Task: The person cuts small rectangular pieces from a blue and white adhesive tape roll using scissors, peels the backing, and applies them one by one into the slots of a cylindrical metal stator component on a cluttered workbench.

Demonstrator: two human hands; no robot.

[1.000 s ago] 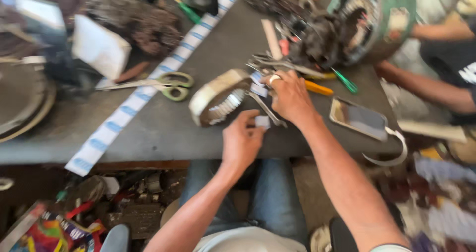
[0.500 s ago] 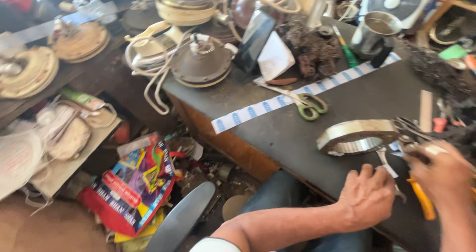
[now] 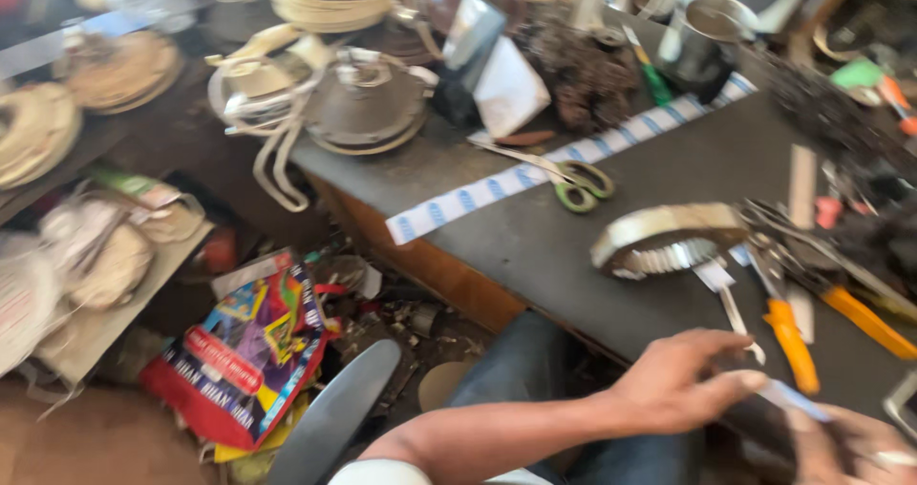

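My left hand (image 3: 683, 385) sits low at the near edge of the grey workbench (image 3: 535, 246), fingers stretched toward the right and pinched with the thumb on one end of a small white strip (image 3: 793, 399). The strip runs from those fingertips down and to the right, where my right hand (image 3: 850, 447) meets its other end at the bottom corner of the view; that hand is blurred and partly cut off, so I cannot tell how it grips, only that it touches the strip.

Just beyond the left fingertips, farther onto the bench, lies an orange-handled tool (image 3: 788, 327), with a thin metal tool (image 3: 735, 313) beside it. Farther out again from the hand rests a metal ring with toothed inner edge (image 3: 669, 237), lying flat. Well beyond that, up and to the left of the hand, green-handled scissors (image 3: 578, 184) lie across a long white tape with blue marks (image 3: 535, 175) that crosses the bench diagonally. A second orange tool (image 3: 864, 318) lies to the right of the first.

Down and left of my forearm, off the bench, a colourful printed bag (image 3: 244, 351) lies on the floor among clutter.
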